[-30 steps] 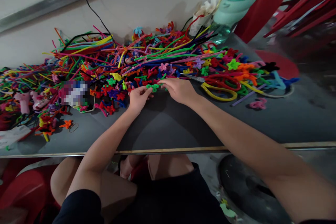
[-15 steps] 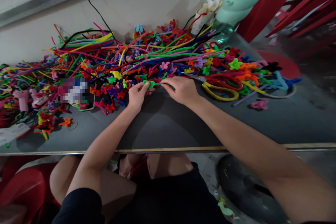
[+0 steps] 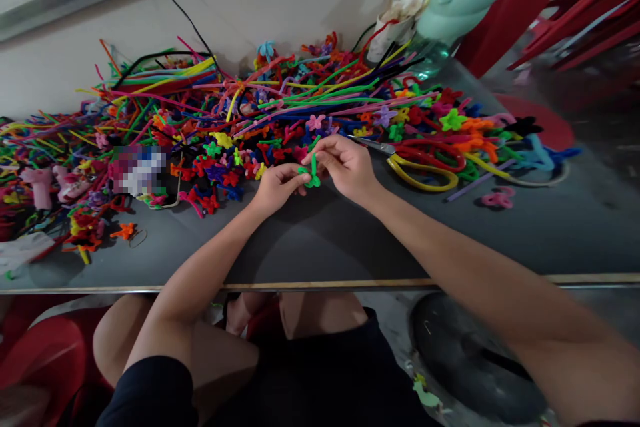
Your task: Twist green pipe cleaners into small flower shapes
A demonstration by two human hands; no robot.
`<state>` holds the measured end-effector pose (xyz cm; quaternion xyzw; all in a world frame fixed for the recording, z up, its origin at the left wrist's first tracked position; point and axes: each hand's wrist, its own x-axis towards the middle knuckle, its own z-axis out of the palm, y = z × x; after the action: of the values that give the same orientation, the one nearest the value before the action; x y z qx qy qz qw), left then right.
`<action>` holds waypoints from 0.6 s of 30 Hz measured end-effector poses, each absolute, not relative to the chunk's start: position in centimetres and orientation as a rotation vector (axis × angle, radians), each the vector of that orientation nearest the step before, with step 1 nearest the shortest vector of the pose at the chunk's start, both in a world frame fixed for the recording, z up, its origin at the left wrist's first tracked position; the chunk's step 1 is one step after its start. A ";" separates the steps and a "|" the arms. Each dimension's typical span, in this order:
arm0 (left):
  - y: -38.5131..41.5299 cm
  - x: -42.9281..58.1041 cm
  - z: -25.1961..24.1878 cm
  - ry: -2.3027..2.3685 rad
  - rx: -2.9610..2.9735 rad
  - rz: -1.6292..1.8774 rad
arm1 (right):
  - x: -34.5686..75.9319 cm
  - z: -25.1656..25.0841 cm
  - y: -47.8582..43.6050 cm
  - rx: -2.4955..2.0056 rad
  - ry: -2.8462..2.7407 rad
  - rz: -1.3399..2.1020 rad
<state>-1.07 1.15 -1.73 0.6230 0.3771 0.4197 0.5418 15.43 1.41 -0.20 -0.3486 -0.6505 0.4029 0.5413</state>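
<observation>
Green fuzzy piece (image 3: 313, 181) partly hidden by left grip (image 3: 277, 189); pixelated item (image 3: 139, 172) unreadable; plastic bag (image 3: 24, 253) cut off leftward.

One left hand (image 3: 277, 188), one right hand (image 3: 351, 168) and one green fuzzy-stem piece (image 3: 314, 177). On one worktop (image 3: 320, 240): one pair of scissors (image 3: 387, 149), one bottle (image 3: 456, 12), one cup (image 3: 384, 43), one pink looped piece (image 3: 494, 200) lying alone; the colourful stems (image 3: 325, 101) and flowers (image 3: 453, 121) are too many to count.

Centre frame, the left grip (image 3: 280, 188) pinches a green looped piece (image 3: 313, 181), the right grip (image 3: 345, 165) at its upright stem (image 3: 314, 164); scissors (image 3: 389, 149) lie right of centre, beside colourful heaped pieces (image 3: 220, 140).
</observation>
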 end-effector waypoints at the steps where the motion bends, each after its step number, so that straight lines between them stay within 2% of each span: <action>1: 1.1 -1.1 -1.7 0.880 1.494 0.992 | 15.3 -0.3 1.4 -0.834 -1.541 0.972; 18: 0.5 -0.8 -2.1 1.104 1.596 1.367 | 15.5 0.3 0.5 -0.899 -1.864 0.388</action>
<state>-0.79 0.51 -2.09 0.6233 0.4313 0.5339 0.3747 15.50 0.52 0.30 -0.3709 -0.7691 0.1600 0.4953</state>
